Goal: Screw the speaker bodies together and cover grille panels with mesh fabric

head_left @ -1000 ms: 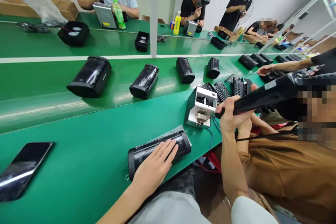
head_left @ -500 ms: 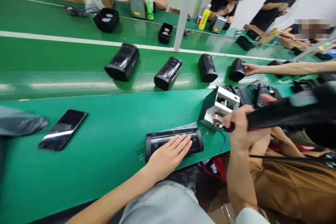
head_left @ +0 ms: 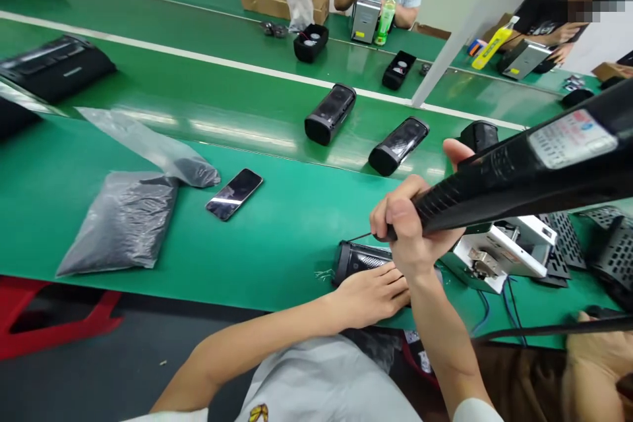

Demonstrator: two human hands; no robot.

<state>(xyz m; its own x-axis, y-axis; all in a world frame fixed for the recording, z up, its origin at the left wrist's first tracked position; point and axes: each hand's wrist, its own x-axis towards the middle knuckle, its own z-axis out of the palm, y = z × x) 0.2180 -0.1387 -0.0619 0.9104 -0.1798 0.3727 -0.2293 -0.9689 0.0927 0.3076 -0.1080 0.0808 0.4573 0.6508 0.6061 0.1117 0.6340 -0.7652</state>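
A black speaker-like housing [head_left: 355,262] lies on its side on the green table in front of me, its perforated grille partly covered by my hands. My left hand [head_left: 373,295] rests flat across it, fingers stretched out side by side. Above, my right hand [head_left: 420,227] is wrapped round a black electric screwdriver [head_left: 494,175] bearing a white label. The thin bit points left, over the housing's left end; whether it touches is unclear. A white-and-black screw feeder [head_left: 499,254] stands just right of my right hand.
A phone [head_left: 235,194] and a grey plastic-wrapped bag [head_left: 123,221] lie to the left. More black housings [head_left: 330,113] stand on the green belt beyond. Perforated black panels [head_left: 616,247] lie at right, near a neighbour's hand [head_left: 601,343]. Co-workers sit across.
My view has swung left, bringing the grey bag into sight. My right hand and the screwdriver have come over toward the housing's left end. My left hand stays on the housing.
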